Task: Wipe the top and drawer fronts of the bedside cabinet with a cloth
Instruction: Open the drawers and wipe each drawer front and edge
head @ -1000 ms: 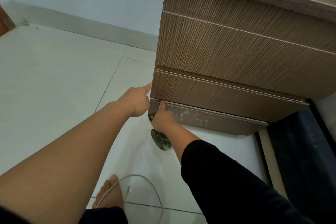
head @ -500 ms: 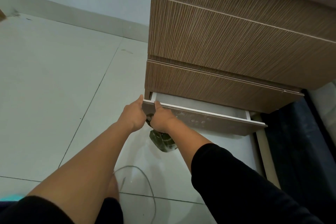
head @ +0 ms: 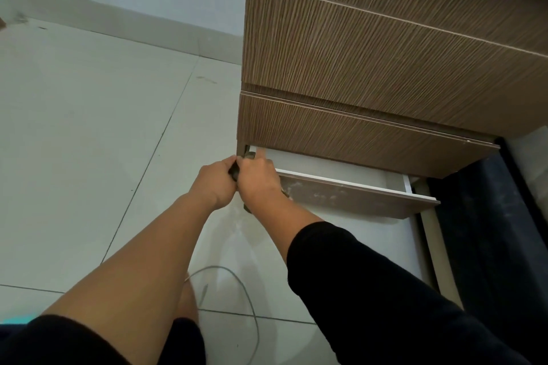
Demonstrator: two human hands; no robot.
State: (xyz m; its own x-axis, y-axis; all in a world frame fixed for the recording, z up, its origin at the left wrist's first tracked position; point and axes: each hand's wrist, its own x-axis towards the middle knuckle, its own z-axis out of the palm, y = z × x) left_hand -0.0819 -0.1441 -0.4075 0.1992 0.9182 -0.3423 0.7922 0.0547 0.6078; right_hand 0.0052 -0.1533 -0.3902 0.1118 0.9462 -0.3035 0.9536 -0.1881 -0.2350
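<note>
- Rising out of the top edge of the view, the bedside cabinet [head: 385, 47] is cut off, so its top surface is barely seen; 2 closed striped wood drawer fronts fill the upper right.
- Tiled floor [head: 89, 127] spreads pale to the left, meeting a skirting board and wall.
- A dark shape at the far right beside the cabinet is too dim to identify.
- The bottom drawer [head: 355, 194] stands pulled out, its front dusty with pale smears and its white inner rim showing; a second ago it was shut, and half a second ago it was open by less.
- The right hand [head: 259, 179], in a black sleeve, covers the drawer's left corner, fingers curled over it; whether it clamps the drawer edge, the cloth, or both cannot be told.
- The left hand [head: 215, 182], on a bare arm, presses against the right one, fingers curled round a dark bunch; a second ago the hands were apart, this one pointing at the drawer above.
- The cloth [head: 235, 172] shows only as dark slivers between and below the hands, where earlier more of it hung under the right hand.
- A thin grey cable [head: 234, 278] loops on the floor below the arms.
</note>
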